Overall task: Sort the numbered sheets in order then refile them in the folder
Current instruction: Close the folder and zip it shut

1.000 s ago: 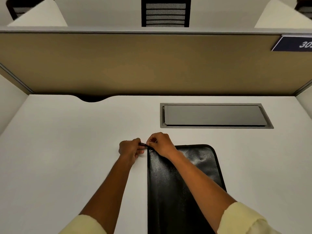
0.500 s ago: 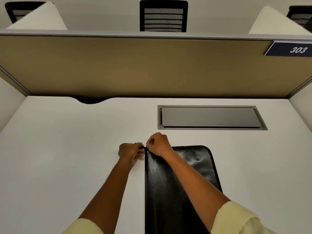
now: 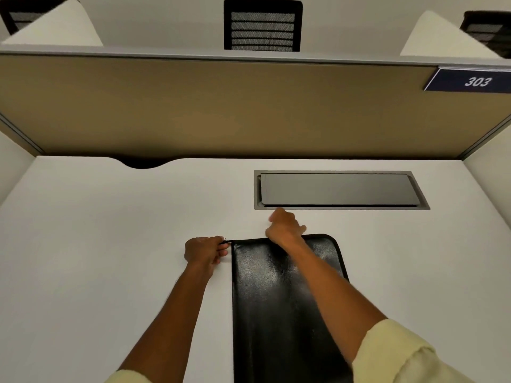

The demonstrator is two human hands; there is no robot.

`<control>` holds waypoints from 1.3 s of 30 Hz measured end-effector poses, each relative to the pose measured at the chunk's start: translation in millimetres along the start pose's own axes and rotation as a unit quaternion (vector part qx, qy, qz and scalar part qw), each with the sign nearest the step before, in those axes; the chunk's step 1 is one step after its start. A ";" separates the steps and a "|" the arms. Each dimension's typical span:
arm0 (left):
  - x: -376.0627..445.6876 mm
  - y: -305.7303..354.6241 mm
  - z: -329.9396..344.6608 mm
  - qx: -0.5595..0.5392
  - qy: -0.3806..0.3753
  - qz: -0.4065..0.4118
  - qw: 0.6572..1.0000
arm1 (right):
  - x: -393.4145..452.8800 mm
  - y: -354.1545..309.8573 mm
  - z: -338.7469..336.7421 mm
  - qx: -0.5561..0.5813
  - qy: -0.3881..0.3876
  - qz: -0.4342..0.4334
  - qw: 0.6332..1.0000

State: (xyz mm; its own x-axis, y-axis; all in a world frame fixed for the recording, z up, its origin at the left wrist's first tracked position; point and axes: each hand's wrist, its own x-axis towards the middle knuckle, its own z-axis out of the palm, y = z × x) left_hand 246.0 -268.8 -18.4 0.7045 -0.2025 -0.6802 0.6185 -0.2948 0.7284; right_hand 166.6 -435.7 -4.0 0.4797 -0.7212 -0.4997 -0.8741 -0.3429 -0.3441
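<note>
Pinching the glossy black folder (image 3: 279,299), left hand (image 3: 204,251) grips its corner, right hand (image 3: 284,230) its top edge.

One piece of writing can be read here: the number "303", in slanted white digits on a dark blue plate (image 3: 470,81). The plate is fixed to the tan partition panel (image 3: 221,106), at the panel's upper right corner just under its grey top rail, and its right end runs past the edge of the view. The panel's cloth face left of the plate bears no lettering. The black zip folder (image 3: 282,305), in front of and below the panel, shows no readable label or brand.
</note>
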 end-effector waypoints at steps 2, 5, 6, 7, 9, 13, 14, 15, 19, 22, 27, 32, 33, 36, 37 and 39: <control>1.2 0.0 -4.5 -0.002 0.008 -0.001 1.000 | 7.4 24.1 -16.6 0.013 0.013 0.036 0.999; 4.1 -1.0 -8.3 0.000 0.018 0.003 1.000 | 20.2 65.3 -43.6 0.063 0.036 0.074 0.995; 4.2 -1.9 -8.4 0.003 0.019 0.005 1.000 | 23.1 78.3 -51.8 0.078 0.035 0.081 0.993; 4.9 -2.9 -9.1 0.005 0.022 0.007 1.000 | 25.4 89.3 -57.7 0.094 0.032 0.083 0.992; 6.8 -5.1 -8.8 0.013 0.026 0.011 1.000 | 23.5 105.4 -67.6 0.132 0.029 0.089 0.987; 9.2 -5.4 -6.5 0.027 0.044 0.018 0.998 | 17.1 129.1 -72.4 0.267 0.014 0.124 0.956; 9.0 -5.2 -5.7 0.034 0.050 0.019 0.998 | 13.5 135.0 -72.5 0.301 0.002 0.137 0.944; 8.7 -5.2 -4.9 0.043 0.057 0.025 0.997 | 10.0 141.6 -71.3 0.325 -0.009 0.149 0.934; -4.6 -3.8 3.7 0.234 0.146 0.126 0.953 | -7.9 164.2 -61.8 0.388 -0.014 0.154 0.909; -13.7 -2.8 20.1 0.383 0.185 0.241 0.872 | -18.2 171.9 -52.4 0.413 0.009 0.149 0.898; -20.6 -6.2 79.4 0.469 0.005 0.415 0.780 | -33.3 173.1 -51.5 0.479 -0.017 0.153 0.864; -29.3 -11.9 141.2 0.539 -0.179 0.368 0.736 | -44.5 173.4 -52.5 0.500 -0.037 0.147 0.853; -29.5 -11.4 150.2 0.549 -0.190 0.356 0.732 | -44.1 174.1 -51.2 0.502 -0.032 0.150 0.851; -25.8 -5.7 162.9 0.556 -0.214 0.325 0.735 | -40.2 174.5 -45.1 0.505 -0.008 0.164 0.848; -23.7 -3.4 164.2 0.550 -0.227 0.314 0.740 | -39.6 173.9 -43.6 0.506 0.005 0.167 0.846; -21.5 -1.7 160.7 0.521 -0.245 0.297 0.762 | -40.5 169.2 -40.1 0.508 0.024 0.168 0.844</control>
State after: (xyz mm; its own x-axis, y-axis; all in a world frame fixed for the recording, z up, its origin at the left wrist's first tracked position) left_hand 173.9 -414.0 -18.3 0.3800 -0.8381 -0.3914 -0.5514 -0.5450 0.6316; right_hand -3.8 -488.7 -10.1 0.1915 -0.7073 -0.6804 -0.4316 0.5620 -0.7057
